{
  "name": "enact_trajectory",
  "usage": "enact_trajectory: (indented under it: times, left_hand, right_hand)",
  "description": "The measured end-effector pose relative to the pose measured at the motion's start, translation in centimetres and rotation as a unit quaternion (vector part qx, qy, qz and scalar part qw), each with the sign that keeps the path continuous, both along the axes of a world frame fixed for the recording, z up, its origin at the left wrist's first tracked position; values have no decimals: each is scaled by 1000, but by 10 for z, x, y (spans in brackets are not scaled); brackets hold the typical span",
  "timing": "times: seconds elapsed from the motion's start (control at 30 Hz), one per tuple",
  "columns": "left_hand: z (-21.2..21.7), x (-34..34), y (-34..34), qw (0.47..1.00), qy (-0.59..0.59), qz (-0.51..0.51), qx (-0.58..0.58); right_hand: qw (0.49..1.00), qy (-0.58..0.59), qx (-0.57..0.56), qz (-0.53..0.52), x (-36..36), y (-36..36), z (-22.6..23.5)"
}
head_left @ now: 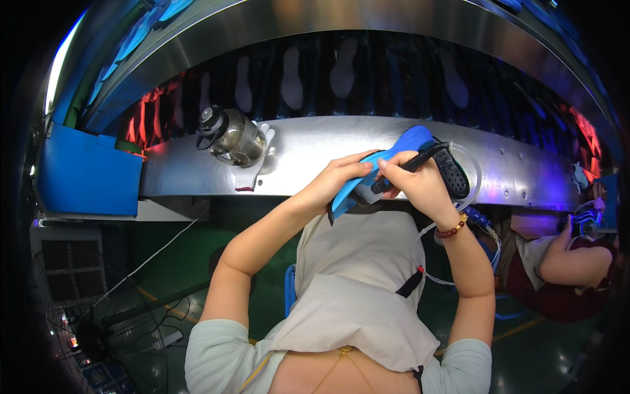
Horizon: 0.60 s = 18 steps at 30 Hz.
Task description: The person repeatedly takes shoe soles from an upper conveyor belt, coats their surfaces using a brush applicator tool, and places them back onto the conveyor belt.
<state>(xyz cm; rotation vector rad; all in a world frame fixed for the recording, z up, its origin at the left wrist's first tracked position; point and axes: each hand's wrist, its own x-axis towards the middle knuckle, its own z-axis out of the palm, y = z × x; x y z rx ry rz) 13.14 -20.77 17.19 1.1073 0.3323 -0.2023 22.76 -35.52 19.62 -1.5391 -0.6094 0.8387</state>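
A blue shoe last (412, 139) with dark material along its lower side is tilted over the front edge of the metal bench. My left hand (346, 175) is closed around its near part, thumb on top. In my right hand (420, 184) a black pen-shaped tool (413, 161) is gripped, its lower end close to the dark side of the last. The fingers hide much of the last's middle, and I cannot tell whether the tool touches it. Just right of my right hand lies a black piece dotted with holes, like a shoe sole (453, 175).
A lidded clear bottle (237, 138) stands on the bench (308, 154) at left, on a pale insole-shaped piece (252, 172). Shoe-shaped pieces (292, 79) line the dark channel behind. A pale tube (477, 164) loops at right. Another person's arm (558, 253) shows far right; a fan (92, 338) stands lower left.
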Motion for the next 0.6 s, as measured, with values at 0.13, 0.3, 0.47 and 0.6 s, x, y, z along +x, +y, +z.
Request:
enact_trajectory:
  times: [0.13, 0.3, 0.47, 0.6]
  left_hand:
    - [1, -1, 4, 999, -6, 25, -20]
    - [-3, -6, 12, 999, -20, 25, 15]
    - [-12, -8, 11, 986, 23, 63, -153]
    - [-24, 0, -1, 969, 9, 102, -225]
  right_hand:
    - [999, 25, 18, -26, 7, 7, -8]
    - [990, -48, 29, -129, 30, 1, -24]
    - [951, -3, 105, -292, 49, -9, -55]
    - [967, -159, 76, -187, 4, 3, -73]
